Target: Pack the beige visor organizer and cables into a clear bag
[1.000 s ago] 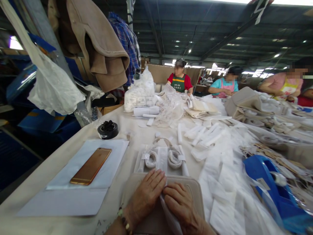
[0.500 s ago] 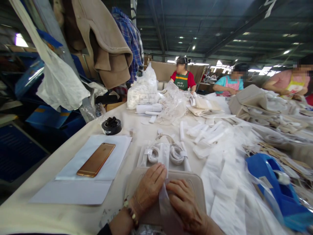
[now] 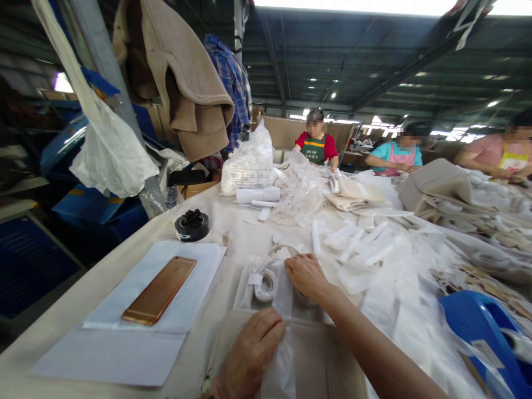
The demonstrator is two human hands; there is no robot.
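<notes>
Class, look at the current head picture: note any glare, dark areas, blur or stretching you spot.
Head view, top: the roof window glares white, while the roof around it looks dark; head view, left: the metal post slants, perhaps partly from lens distortion; head view, lower right: the blue tape dispenser looks soft and stretched.

- Roof (image 3: pixel 316 61), dark, with diagonal beam (image 3: pixel 415 65).
- Skylight strip (image 3: pixel 357 4), bright, at top edge.
- Lamp (image 3: pixel 333 95), small, lit, below roof.
- Post (image 3: pixel 105 64), grey, slanting, left side.
- Partition (image 3: pixel 285 131), brown, far side.
- Table (image 3: pixel 245 244), wide, pale-covered, foreground.
</notes>
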